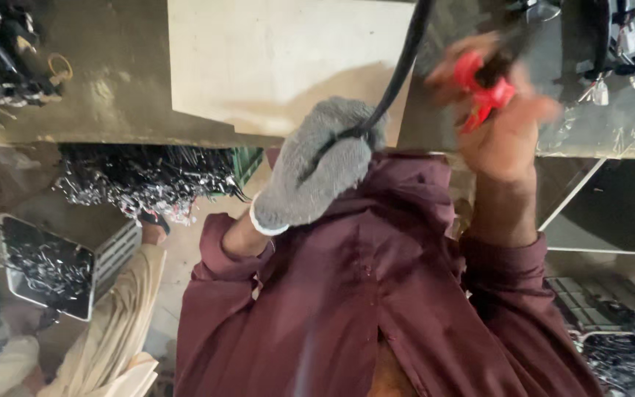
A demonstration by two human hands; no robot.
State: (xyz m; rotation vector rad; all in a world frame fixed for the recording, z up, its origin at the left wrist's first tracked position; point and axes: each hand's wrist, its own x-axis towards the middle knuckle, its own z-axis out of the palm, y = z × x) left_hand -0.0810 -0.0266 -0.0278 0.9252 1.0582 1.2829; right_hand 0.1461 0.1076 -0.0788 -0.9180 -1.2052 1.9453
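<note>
The worktop (pixel 112 110) was dull, scuffed grey-green, with a pale, smooth rectangular board (pixel 273 59) lying flat on it; off the bench edge, heaps of thin dark wire pieces with shiny ends (pixel 141 176) spilled in a tangle, and a shallow metal tray (pixel 45 268) nearby held more of them; a second person's cream sleeve (pixel 123 316) showed at the lower corner.

The left hand (pixel 317 165), in a fuzzy grey knitted glove with a white cuff, was closed tight around a smooth black cable (pixel 398 70); the cable ran from that fist up across the board's edge and out of the top of the view.

The right hand (pixel 505 121), bare and blurred, was curled around the red plastic handles of a small hand tool (pixel 483 92), held just beside the cable over the bench; how tightly it gripped could not be told; the wearer's maroon shirt (pixel 376 294) was soft and creased.
</note>
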